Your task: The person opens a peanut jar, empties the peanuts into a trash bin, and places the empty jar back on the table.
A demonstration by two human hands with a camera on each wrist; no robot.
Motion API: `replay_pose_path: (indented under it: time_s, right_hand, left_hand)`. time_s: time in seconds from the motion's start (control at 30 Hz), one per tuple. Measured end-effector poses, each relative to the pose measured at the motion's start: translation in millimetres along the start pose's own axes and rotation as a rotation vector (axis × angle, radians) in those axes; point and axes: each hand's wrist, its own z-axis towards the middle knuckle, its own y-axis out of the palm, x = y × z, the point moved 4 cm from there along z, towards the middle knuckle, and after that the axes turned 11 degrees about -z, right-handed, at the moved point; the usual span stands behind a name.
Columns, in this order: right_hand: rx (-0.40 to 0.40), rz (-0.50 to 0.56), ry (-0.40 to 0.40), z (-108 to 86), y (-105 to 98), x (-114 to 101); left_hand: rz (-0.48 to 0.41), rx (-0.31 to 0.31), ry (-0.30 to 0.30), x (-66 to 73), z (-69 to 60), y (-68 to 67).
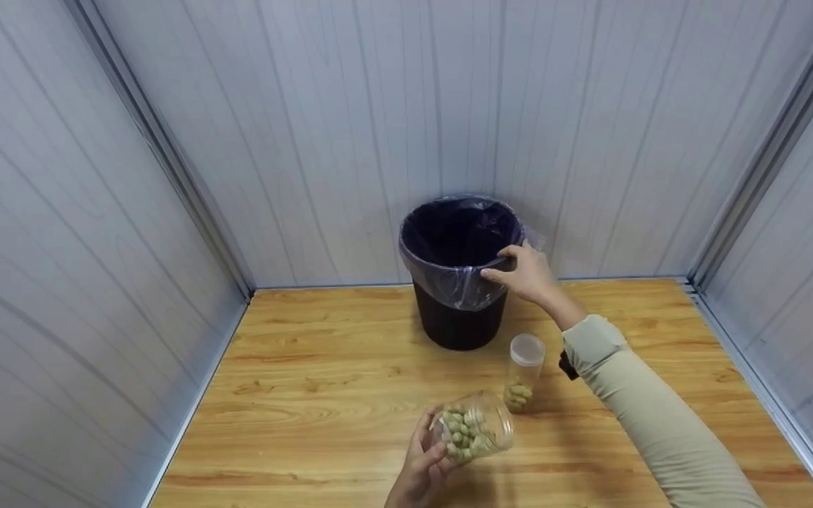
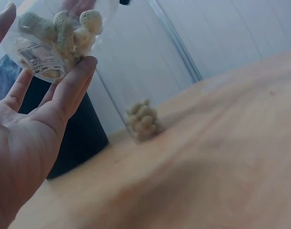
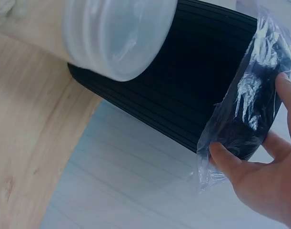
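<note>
My left hand (image 1: 426, 457) grips a clear jar (image 1: 489, 416) of peanuts in shells, tilted on its side with its mouth to the right. In the left wrist view the fingers support the jar's labelled base (image 2: 42, 58). My right hand (image 1: 525, 274) is at the front right rim of a black trash bin (image 1: 457, 321), thumb and fingers apart. The right wrist view shows the fingertips (image 3: 220, 151) at the clear bin liner (image 3: 250, 102); firm contact cannot be told. Between the hands a tall clear jar (image 1: 524, 374) with a whitish lid stands upright, peanuts at its bottom.
The bin stands near the back wall (image 1: 350, 141) on the wood-grain surface (image 1: 308, 395). Panel walls close in the left (image 1: 61, 247) and right (image 1: 802, 212) sides. The lidded jar stands close to the right forearm (image 1: 653, 402).
</note>
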Motion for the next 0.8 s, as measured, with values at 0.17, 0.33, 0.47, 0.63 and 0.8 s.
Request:
replay_pose_path:
  time_s: [0.17, 0.33, 0.47, 0.63, 0.8]
  right_hand:
    - [0.031, 0.021, 0.002, -1.1, 1, 0]
    - [0.044, 0.036, -0.002, -2.1, 4, 2]
    - [0.053, 0.050, -0.008, -4.4, 6, 3]
    - [0.063, 0.030, -0.017, -5.0, 6, 2]
    - [0.020, -0.013, -0.027, -7.6, 6, 2]
  left_hand:
    - [0.016, 0.011, 0.065, 26.9, 18.9, 17.8]
    - [0.083, -0.015, 0.172, 59.2, 47.2, 42.2]
    - [0.124, 0.033, 0.244, 85.8, 73.9, 57.5]
    - [0.198, 0.135, 0.313, 124.5, 111.3, 73.7]
    - [0.299, 0.198, 0.344, 157.0, 143.9, 88.5]
